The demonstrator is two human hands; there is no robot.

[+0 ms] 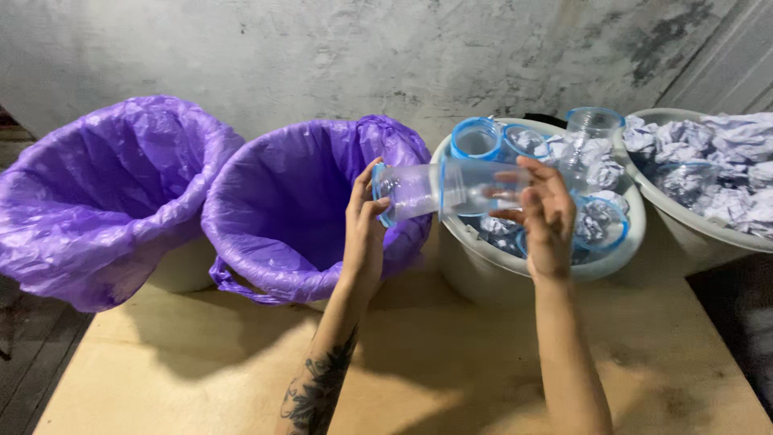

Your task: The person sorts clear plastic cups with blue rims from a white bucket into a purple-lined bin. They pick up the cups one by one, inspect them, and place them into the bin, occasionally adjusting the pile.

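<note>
Both hands, left hand (364, 234) and right hand (546, 217), grip a clear cup (451, 189) sideways; purple bag (298, 201) beyond left fingers, tub (620, 250) of paper-stuffed cups behind right fingers, partly hidden

Rightmost tub (708, 229) cut by frame edge

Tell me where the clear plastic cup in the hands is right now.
In the head view the clear cup lies sideways at centre, held by the left hand and right hand, between the purple-lined bin and the white tub.

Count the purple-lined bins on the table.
2. One purple-lined bin sits at the far left; the second purple-lined bin stands beside it, just left of the left hand. The two white tubs to the right carry no purple liner.
</note>
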